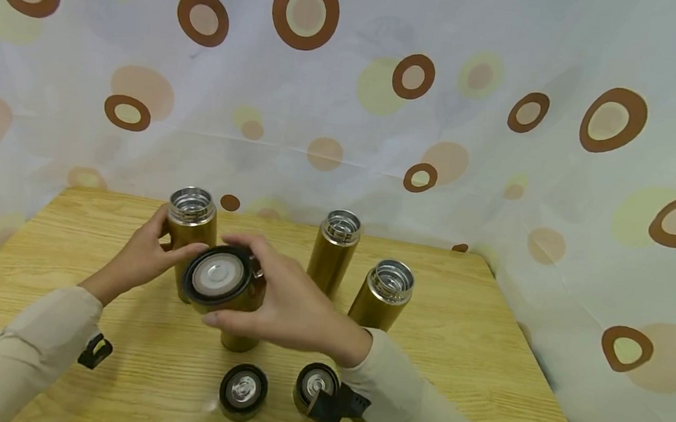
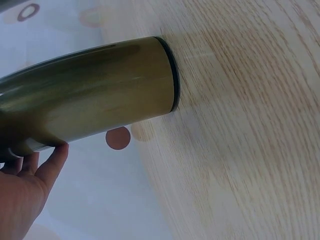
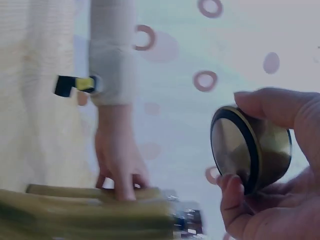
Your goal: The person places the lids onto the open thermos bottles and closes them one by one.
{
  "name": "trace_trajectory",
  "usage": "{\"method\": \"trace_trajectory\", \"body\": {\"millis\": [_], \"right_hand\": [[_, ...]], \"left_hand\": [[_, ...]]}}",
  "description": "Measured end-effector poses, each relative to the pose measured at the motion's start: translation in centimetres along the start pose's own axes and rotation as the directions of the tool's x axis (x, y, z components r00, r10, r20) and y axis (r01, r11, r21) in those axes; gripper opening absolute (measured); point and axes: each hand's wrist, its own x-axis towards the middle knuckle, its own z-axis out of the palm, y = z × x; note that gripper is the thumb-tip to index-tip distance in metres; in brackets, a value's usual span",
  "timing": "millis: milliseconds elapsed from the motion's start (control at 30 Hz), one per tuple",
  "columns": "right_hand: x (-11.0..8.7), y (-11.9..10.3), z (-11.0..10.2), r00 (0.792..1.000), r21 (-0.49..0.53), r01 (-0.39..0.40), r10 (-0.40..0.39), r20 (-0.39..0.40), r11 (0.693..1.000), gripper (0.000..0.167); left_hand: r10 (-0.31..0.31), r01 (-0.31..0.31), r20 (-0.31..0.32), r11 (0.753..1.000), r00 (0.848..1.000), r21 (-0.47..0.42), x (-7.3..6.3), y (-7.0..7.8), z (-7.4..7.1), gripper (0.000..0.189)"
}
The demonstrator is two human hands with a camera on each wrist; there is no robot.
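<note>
At the back left of the table, my left hand grips an upright gold thermos bottle whose steel neck is uncovered. Its dark-rimmed base shows in the left wrist view, where fingertips touch the bottle's side. My right hand holds a gold-sided lid between thumb and fingers, off the table, with its grey, black-ringed underside facing up. A flat shiny end of that lid appears in the right wrist view. Behind the lid stands another gold bottle, its top hidden.
Two more uncapped gold bottles stand to the right, one farther back and one nearer, partly behind the right arm. Along the front lie two upturned lids, a left one and a right one. A patterned curtain borders the wooden table.
</note>
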Motion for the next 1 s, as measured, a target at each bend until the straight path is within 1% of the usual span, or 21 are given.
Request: {"method": "trace_trajectory", "body": {"millis": [100,167,233,367,500,567,667,733,833,933,1000], "right_hand": [[0.5,-0.3,-1.6,0.994,0.085,-0.045,0.053,-0.094,0.995,0.070],[0.9,-0.5,-2.6,0.989,0.156,-0.046,0.067,-0.129,0.987,0.062],[1.3,-0.6,-3.5,0.985,0.205,-0.036,0.070,-0.159,0.978,0.056],[2.1,-0.7,-4.9,0.983,0.309,-0.019,0.073,-0.165,0.951,0.049],[3.1,-0.8,-5.9,0.982,0.330,-0.024,0.084,-0.168,0.944,0.052],[3.7,-0.9,-6.3,0.979,0.306,-0.026,0.086,-0.184,0.952,0.058],[4.7,-0.7,-6.9,0.971,0.236,-0.027,0.081,-0.224,0.971,0.063],[5.6,-0.5,-7.2,0.966,0.198,-0.023,0.073,-0.250,0.980,0.064],[6.9,0.0,-7.5,0.962,0.106,-0.006,0.035,-0.272,0.994,0.060],[8.1,0.5,-7.7,0.967,-0.045,0.017,-0.028,-0.255,0.999,0.060],[8.9,0.8,-7.8,0.974,-0.172,0.036,-0.073,-0.214,0.984,0.061]], "left_hand": [[-0.014,0.014,0.010,1.000,1.000,-0.012,0.0,0.0,-0.1,0.076],[-0.018,0.019,0.012,0.999,1.000,-0.026,0.0,0.0,-0.1,0.076],[-0.021,0.022,0.010,0.999,1.000,-0.036,0.0,0.0,-0.1,0.078],[-0.031,0.031,0.009,0.999,0.999,-0.034,0.1,0.1,-0.1,0.079],[-0.047,0.047,0.017,0.998,0.999,-0.033,0.1,0.2,-0.1,0.081],[-0.059,0.060,0.022,0.998,0.998,-0.032,0.1,0.2,-0.2,0.082],[-0.068,0.068,0.025,0.997,0.997,-0.025,0.1,0.3,-0.3,0.084],[-0.060,0.061,0.022,0.998,0.998,-0.021,0.1,0.3,-0.3,0.083],[-0.036,0.036,0.015,0.999,0.999,-0.017,0.1,0.2,-0.3,0.081],[-0.024,0.025,0.012,1.000,1.000,-0.015,0.1,0.1,-0.2,0.079],[-0.031,0.031,0.014,0.999,0.999,-0.015,0.1,0.0,-0.2,0.080]]}}
